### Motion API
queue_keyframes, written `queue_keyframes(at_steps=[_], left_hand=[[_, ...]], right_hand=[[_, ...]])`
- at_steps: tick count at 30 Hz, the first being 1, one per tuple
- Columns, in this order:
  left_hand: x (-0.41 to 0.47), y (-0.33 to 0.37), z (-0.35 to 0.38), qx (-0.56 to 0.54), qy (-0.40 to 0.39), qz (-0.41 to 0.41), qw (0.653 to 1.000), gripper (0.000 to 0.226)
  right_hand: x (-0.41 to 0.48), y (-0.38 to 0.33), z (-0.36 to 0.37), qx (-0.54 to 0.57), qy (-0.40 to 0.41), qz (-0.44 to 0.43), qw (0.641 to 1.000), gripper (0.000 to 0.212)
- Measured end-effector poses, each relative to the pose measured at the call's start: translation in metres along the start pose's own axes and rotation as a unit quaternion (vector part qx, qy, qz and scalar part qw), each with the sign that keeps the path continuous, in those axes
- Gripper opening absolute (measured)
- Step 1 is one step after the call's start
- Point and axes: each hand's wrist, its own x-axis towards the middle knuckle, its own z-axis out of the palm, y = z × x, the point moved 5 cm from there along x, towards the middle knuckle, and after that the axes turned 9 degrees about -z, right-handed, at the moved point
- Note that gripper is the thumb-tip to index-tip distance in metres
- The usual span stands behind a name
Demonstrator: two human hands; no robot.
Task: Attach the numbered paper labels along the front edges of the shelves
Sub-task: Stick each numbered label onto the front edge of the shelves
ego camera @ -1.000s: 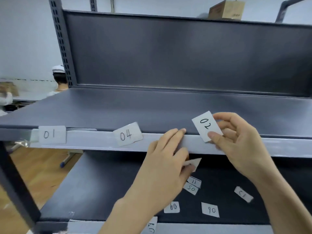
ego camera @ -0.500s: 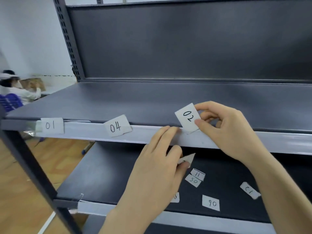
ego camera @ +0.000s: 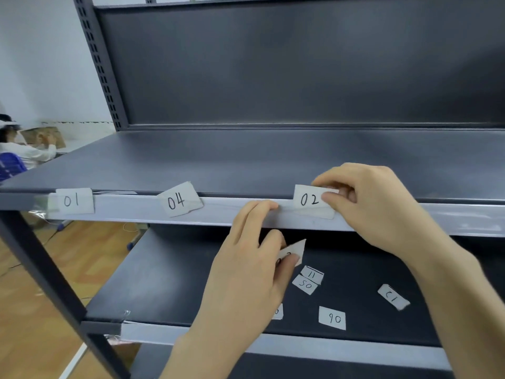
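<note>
Shelf edge (ego camera: 246, 214) now carries label 02 (ego camera: 310, 201), pressed flat by right hand (ego camera: 374, 206); left hand (ego camera: 251, 269), at seven o'clock, pinches another label (ego camera: 296, 248).

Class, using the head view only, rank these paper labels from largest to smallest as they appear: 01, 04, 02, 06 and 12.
1. 01, 04 and 02: too alike to rank; 02 is partly covered by the right hand.
2. 06.
3. 12.
The last two lie farther off, so true sizes may match.

Soft, even indoor light, faint glare on the shelf edge (ego camera: 451, 220), wide-angle bending at the borders.
</note>
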Motion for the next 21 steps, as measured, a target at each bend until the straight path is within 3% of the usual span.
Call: queue_keyframes(at_steps=[3, 21], left_hand=[[-0.001, 0.0, 0.0, -0.008, 0.002, -0.001, 1.0, 0.026], [-0.001, 0.0, -0.001, -0.023, -0.011, -0.016, 1.0, 0.023]], right_hand=[[0.0, -0.007, 0.004, 0.002, 0.013, -0.004, 1.0, 0.015], [0.016, -0.03, 0.02, 0.052, 0.057, -0.024, 0.997, 0.015]])
